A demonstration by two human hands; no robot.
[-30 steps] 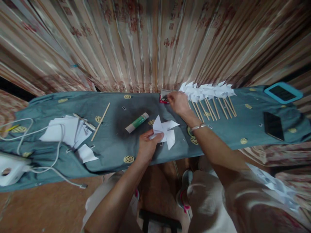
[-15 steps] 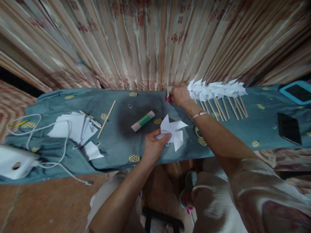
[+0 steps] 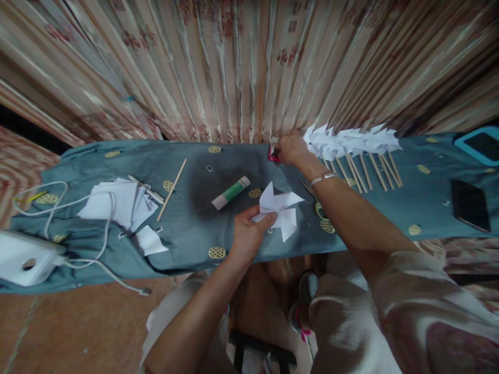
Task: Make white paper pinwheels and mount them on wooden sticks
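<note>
My left hand (image 3: 249,231) pinches a white paper pinwheel (image 3: 287,217) between thumb and fingers, just above the cloth near the front edge. Out at the back edge, my right hand (image 3: 292,149) has its fingers bent down at a small red container (image 3: 274,154). What those fingers grip is hidden. A green-and-white glue stick (image 3: 233,192) lies left of the pinwheel. Several finished paper pinwheels (image 3: 354,143) on wooden sticks lie in a row to the right of my right hand. Scissors with green handles (image 3: 320,210) lie partly under my right forearm.
At left are a stack of white paper (image 3: 113,202), a loose sheet (image 3: 150,240), a wooden stick (image 3: 171,189) and a white device with a cable (image 3: 29,257). A black phone (image 3: 470,205) and a blue-framed tablet (image 3: 483,145) lie at right. A curtain (image 3: 241,72) hangs behind.
The view has shifted slightly. My left hand still holds the pinwheel, and my right hand stays at the red container with hardly any movement.
</note>
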